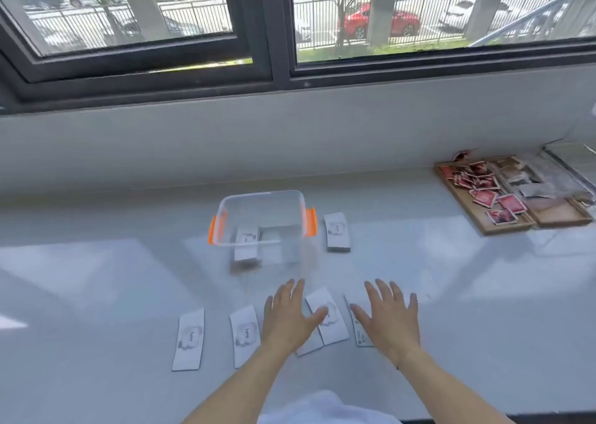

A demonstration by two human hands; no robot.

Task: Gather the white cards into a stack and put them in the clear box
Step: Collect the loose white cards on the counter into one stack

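Currently the gathering step is in hand, judged from the layout: several white cards lie loose on the grey counter (96,294) in the lower centre of the frame. Left hand (288,314) is spread flat, fingers released, over one card's edge; right hand (388,315) is likewise open and flat, covering part of another card (361,333). Neither grasps anything.

Card positions: one far left (190,339), one next to it (245,333) just beside the left wrist, one between the hands (329,317) overlapping a further card beneath. A small stack (337,231) sits right of the clear box (261,222), close to its orange latch. The box, centre frame, is open and already holds a stack of cards (246,243) at its lower left.

A wooden tray (503,227) of red packets, right edge, is unrelated.

Next move likely calls for sliding the loose cards together under the palms, squaring the edges, then pinching the pile to lift. Thin cards on a smooth surface may resist pickup.
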